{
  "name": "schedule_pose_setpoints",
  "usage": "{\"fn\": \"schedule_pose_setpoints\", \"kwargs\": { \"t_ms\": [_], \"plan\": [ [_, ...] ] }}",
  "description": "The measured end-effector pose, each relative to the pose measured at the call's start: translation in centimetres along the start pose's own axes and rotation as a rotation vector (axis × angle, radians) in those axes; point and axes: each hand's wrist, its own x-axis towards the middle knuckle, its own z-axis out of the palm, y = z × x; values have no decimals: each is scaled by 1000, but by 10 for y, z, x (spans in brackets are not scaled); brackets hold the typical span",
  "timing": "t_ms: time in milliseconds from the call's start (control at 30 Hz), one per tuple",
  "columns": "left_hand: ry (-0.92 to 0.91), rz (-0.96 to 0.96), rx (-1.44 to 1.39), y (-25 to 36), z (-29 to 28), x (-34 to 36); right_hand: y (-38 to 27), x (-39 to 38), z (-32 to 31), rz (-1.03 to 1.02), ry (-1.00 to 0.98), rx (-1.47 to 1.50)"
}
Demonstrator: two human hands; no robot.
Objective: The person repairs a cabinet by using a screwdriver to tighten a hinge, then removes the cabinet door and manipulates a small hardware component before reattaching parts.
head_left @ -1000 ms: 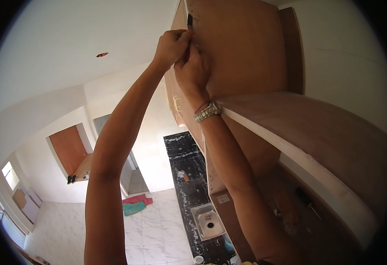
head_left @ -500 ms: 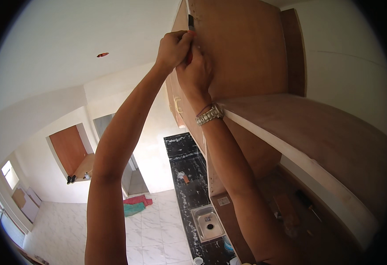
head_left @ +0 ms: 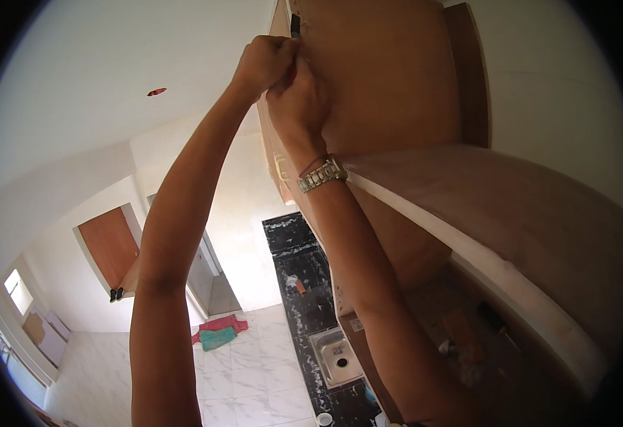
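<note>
Both my hands are raised high at the front edge of an open wooden cabinet (head_left: 390,78). My right hand (head_left: 299,103), with a metal-band watch (head_left: 322,175) on its wrist, is closed around the red part of a slim red-and-black hand tool (head_left: 295,25). Its black end points up along the cabinet's side edge; the fingers hide most of the rest, so its exact kind cannot be told. Just above, my left hand (head_left: 265,62) is closed at the tool's middle, its fingers pressed together against the right hand.
A wooden shelf (head_left: 482,206) juts out beside my right forearm. In the lower compartment lies a screwdriver (head_left: 495,318) among scraps. Below are a black marbled counter (head_left: 290,260) and a steel sink (head_left: 331,349). Red and green cloths (head_left: 217,338) lie on the tiled floor.
Both hands, still closed on the tool, appear slightly higher and further left in the picture. The whole view has shifted a little as well.
</note>
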Motion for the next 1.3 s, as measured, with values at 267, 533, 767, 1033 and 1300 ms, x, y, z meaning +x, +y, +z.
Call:
{"fn": "schedule_pose_setpoints", "kwargs": {
  "t_ms": [267,533,767,1033,1300],
  "plan": [
    [-59,-4,-103,-14,-5,7,-10,-3,-1,93,-33,-5],
    [-31,13,12,2,-8,4,-13,0,-5,99,-67,65],
    [-28,13,51,1,4,-15,1,-18,1,34,49,133],
    [-69,-91,-216,-15,-8,-13,-7,-17,-1,-21,6,127],
    [1,-44,-7,-13,-13,11,-7,4,18,-8,25,80]
  ]
}}
